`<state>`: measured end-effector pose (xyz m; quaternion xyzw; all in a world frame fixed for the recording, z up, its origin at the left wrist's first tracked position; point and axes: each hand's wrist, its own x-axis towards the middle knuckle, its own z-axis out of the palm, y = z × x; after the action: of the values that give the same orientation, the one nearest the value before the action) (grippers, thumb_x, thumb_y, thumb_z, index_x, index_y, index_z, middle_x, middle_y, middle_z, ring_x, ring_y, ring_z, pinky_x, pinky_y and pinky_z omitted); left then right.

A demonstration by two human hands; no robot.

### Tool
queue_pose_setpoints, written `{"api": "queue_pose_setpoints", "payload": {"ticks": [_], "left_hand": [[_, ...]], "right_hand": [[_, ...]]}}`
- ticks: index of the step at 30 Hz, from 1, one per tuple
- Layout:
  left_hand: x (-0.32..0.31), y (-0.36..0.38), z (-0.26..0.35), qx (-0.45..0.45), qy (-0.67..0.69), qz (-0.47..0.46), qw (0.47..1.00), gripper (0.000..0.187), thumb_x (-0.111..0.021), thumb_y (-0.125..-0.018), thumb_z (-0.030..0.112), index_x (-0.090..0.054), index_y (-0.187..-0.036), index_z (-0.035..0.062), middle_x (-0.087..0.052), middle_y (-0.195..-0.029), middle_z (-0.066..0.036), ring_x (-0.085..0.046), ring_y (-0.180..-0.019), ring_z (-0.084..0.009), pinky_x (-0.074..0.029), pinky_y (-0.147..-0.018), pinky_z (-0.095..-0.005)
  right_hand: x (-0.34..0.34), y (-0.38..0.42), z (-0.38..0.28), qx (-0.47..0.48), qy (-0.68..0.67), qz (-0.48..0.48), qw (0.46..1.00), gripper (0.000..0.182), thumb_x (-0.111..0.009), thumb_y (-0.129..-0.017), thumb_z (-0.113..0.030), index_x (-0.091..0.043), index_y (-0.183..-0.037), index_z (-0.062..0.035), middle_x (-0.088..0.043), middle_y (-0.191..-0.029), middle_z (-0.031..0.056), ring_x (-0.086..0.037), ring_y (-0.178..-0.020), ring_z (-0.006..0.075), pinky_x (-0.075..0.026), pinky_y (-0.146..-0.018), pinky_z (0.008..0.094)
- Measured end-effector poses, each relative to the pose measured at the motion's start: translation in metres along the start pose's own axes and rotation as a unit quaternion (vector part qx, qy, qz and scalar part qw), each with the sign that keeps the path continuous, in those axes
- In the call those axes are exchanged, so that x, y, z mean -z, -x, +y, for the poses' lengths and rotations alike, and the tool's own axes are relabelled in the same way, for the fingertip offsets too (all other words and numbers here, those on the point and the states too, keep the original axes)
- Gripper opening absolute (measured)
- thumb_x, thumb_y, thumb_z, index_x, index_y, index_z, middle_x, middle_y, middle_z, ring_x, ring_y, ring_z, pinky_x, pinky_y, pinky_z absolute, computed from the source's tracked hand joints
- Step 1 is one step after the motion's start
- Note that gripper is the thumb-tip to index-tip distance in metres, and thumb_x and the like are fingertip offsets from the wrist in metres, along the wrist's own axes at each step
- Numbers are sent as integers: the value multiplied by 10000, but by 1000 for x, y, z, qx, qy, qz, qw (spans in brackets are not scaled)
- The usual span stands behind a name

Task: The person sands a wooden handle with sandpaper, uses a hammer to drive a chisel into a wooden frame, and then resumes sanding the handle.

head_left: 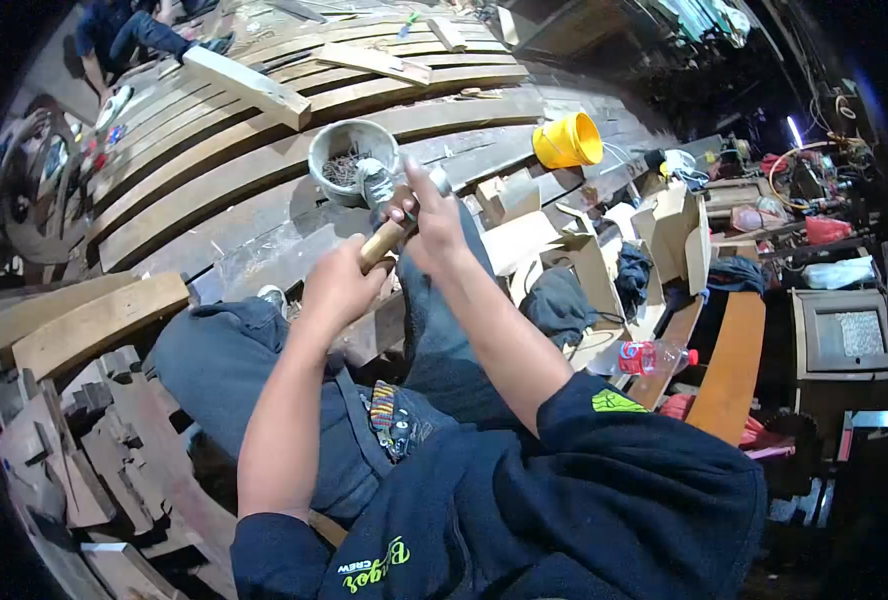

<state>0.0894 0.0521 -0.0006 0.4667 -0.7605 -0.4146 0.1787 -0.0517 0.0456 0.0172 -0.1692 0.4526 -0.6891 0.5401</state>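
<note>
My left hand is wrapped round the wooden handle of a hammer, held in front of my knees. Higher up, my right hand closes round the tool near its metal head, with the thumb pointing up. My fingers hide part of the head and the upper handle. Just beyond my hands stands a grey bucket with what look like nails inside. A crumpled grey thing is at its near side; I cannot make out what it is.
Long planks lie across the floor ahead, with a loose timber on them. A yellow bucket lies tipped at the right. Opened cardboard boxes and a bottle are beside me. Another person sits far left.
</note>
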Motion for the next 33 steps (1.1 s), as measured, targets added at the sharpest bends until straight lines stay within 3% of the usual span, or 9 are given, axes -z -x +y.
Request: {"api": "queue_pose_setpoints", "payload": {"ticks": [5, 10, 15, 18, 20, 25, 28, 30, 33], "left_hand": [[-14, -3, 0, -11, 31, -8, 999, 301, -652, -763, 277, -561, -906, 28, -623, -783, -200, -616, -722, -361, -467, -643, -441], [-12, -9, 7, 10, 304, -148, 941, 387, -657, -801, 310, -519, -989, 1, -617, -804, -160, -597, -675, -264, -466, -628, -376], [-21, -4, 8, -23, 270, -44, 962, 389, -569, -866, 263, -455, -1114, -14, -589, -971, -215, -572, -915, -321, -427, -818, -387], [-28, -9, 1, 32, 369, -77, 926, 251, -493, -920, 258, -477, -1031, 34, -548, -745, -70, -552, -590, -167, -445, -508, -280], [-20, -12, 0, 24, 439, -109, 892, 193, -465, -940, 260, -475, -970, 70, -464, -661, -1, -461, -485, -83, -367, -377, -216], [4, -11, 8, 142, 653, -219, 711, 249, -441, -935, 313, -478, -932, 67, -470, -627, -52, -420, -407, -126, -345, -333, -235], [9, -7, 5, 144, 716, -338, 593, 346, -391, -931, 399, -467, -916, 61, -435, -604, -27, -403, -388, -122, -339, -333, -234], [7, -4, 7, 127, 706, -334, 612, 408, -344, -916, 468, -456, -901, 76, -397, -566, -10, -353, -320, -103, -309, -279, -216], [2, -4, 2, 118, 742, -420, 509, 446, -367, -879, 518, -437, -867, 78, -379, -517, -4, -333, -276, -104, -296, -250, -217]], "right_hand": [[16, -4, 2, 91, 134, 20, 987, 372, -617, -859, -404, -510, -710, -81, -510, -606, 19, -504, -519, 119, -421, -503, 261], [17, -3, -4, 135, 286, 35, 948, 445, -557, -878, -477, -496, -676, -85, -492, -599, 1, -483, -539, 85, -386, -506, 231], [29, -11, 10, 68, 318, -16, 945, 592, -558, -878, -468, -480, -1160, 47, -549, -910, 60, -522, -782, 106, -435, -700, 252], [25, -2, 1, 92, 424, -30, 900, 651, -562, -878, -461, -404, -1253, 48, -544, -1063, 117, -510, -988, 161, -410, -868, 288], [45, -15, 4, 63, 304, -104, 945, 628, -574, -878, -436, -408, -1258, 35, -545, -1068, 111, -501, -1002, 148, -398, -884, 282], [55, -8, -24, -77, 6, -269, 960, 663, -446, -903, -527, -404, -1333, -24, -539, -1200, 77, -542, -980, 186, -419, -871, 332], [55, -5, -14, -100, -131, -207, 964, 709, -441, -878, -574, -391, -1331, -31, -513, -1247, 112, -497, -1151, 234, -375, -993, 395], [48, -8, -4, -98, -137, -183, 969, 809, -484, -817, -640, -365, -1339, -34, -485, -1272, 141, -499, -1145, 272, -356, -1017, 431], [25, -12, 1, -131, -259, -346, 892, 1084, -621, -601, -741, -303, -1356, -32, -470, -1270, 188, -492, -1150, 304, -369, -1012, 465]]}}
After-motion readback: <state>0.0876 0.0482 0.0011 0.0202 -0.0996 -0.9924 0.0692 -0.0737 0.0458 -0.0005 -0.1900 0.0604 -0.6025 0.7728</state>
